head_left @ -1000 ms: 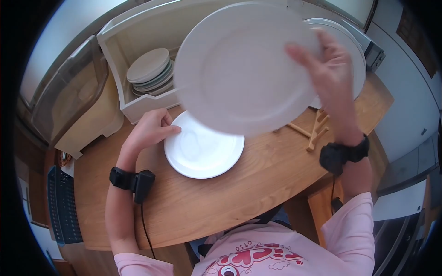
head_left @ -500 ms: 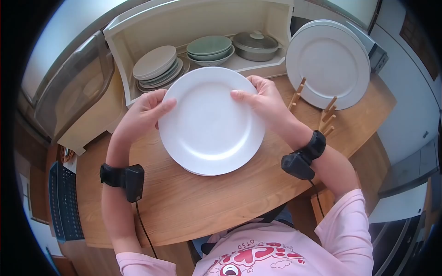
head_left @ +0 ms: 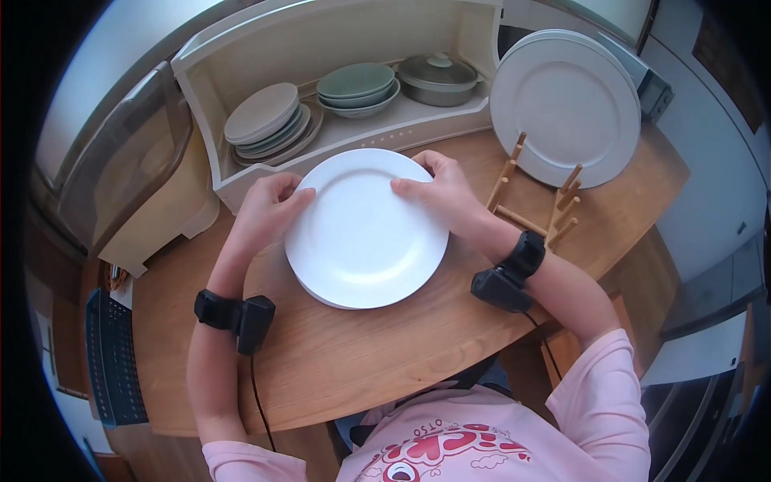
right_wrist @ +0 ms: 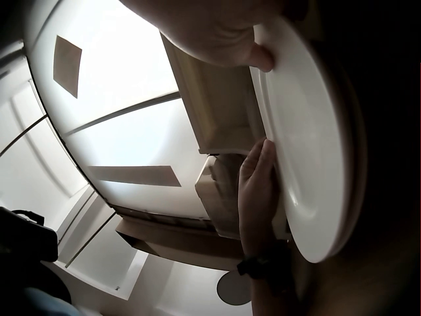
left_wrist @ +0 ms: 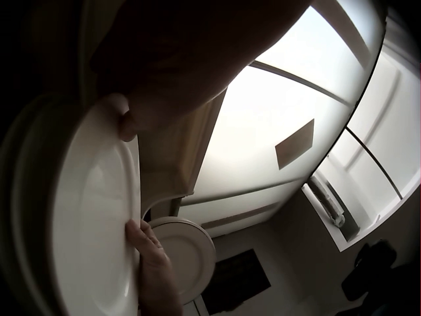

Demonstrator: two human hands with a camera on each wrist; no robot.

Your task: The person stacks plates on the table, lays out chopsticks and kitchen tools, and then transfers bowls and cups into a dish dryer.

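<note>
A round white plate [head_left: 368, 229] is gripped by both hands over the table. My left hand [head_left: 271, 210] pinches its upper left rim, thumb on the top face. On the upper right rim my right hand [head_left: 451, 197] holds it the same way, its other fingers mostly hidden behind the edge. Below it lies a second white plate [head_left: 323, 300], showing only as a thin crescent at the lower left. From the side, the right wrist view shows the upper plate [right_wrist: 309, 151] with another rim close beneath.
A wooden peg rack [head_left: 526, 217] stands at the right, with large white plates [head_left: 566, 112] upright behind it. The cream shelf unit [head_left: 401, 136] at the back holds stacked plates [head_left: 261, 114], green bowls [head_left: 357, 82] and a lidded pot [head_left: 438, 79]. A cream bin stands left.
The right hand has brought the large plate from the upper right down over the lower one. The left hand has taken hold of its rim too, and the plate has sunk lower.
</note>
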